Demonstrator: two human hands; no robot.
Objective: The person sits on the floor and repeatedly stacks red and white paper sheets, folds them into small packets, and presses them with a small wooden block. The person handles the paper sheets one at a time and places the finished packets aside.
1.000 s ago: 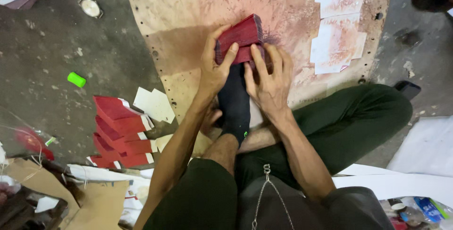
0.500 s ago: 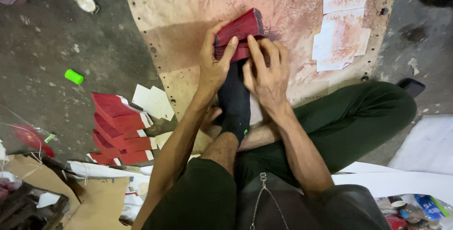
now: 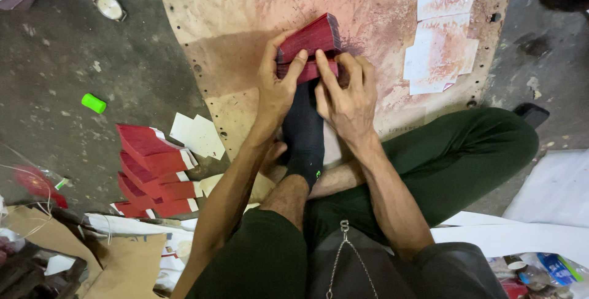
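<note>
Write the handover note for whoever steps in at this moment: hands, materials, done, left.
Left hand: grips the red card bundle from its left side.
Right hand: fingers pressing the bundle's lower part, beside the socked foot.
Bundle sits on the stained board.
Done: red stacks piled on the floor at left.
Left: the bundle in hand is not yet with those stacks; pale sheets lie on the board.

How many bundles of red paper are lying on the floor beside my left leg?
4 show: the top red bundle, a second below it, a third lower, and a fourth barely peeking out at the bottom. More may be hidden underneath.
</note>
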